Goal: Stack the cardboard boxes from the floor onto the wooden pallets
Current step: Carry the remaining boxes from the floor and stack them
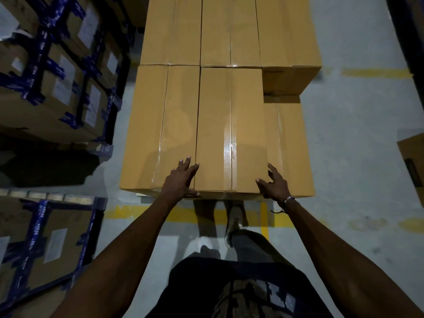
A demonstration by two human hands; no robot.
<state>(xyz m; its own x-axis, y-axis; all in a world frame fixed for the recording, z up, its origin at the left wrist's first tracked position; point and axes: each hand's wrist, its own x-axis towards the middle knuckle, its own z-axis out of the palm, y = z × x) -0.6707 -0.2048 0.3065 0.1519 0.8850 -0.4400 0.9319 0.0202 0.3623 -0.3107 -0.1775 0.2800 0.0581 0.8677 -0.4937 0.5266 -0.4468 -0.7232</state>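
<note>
Across the middle of the frame, running from the top edge down to centre, stands a stack of plain tan cardboard boxes [229,37] packed tight in rows; the pallet beneath is hidden. At lower centre of the stack lies the nearest top box [229,125], long and narrow, sealed with glossy clear tape [228,145] along its centre seam. To its right is a gap where a lower box [289,145] shows one layer down. At the left edge of the frame sit other cartons bound in blue tape [57,72].

The left hand [181,180] rests flat at the box's near left corner, fingers straight and spread. The right hand [274,184] cups the near right corner, fingers apart and loosely bent over the edge, a beaded bracelet [288,199] at the wrist.

The box looks stiff and square-edged, probably moderately heavy given its length. The tape looks slick, so the bare cardboard corners and side edges seem the better hold.
</note>
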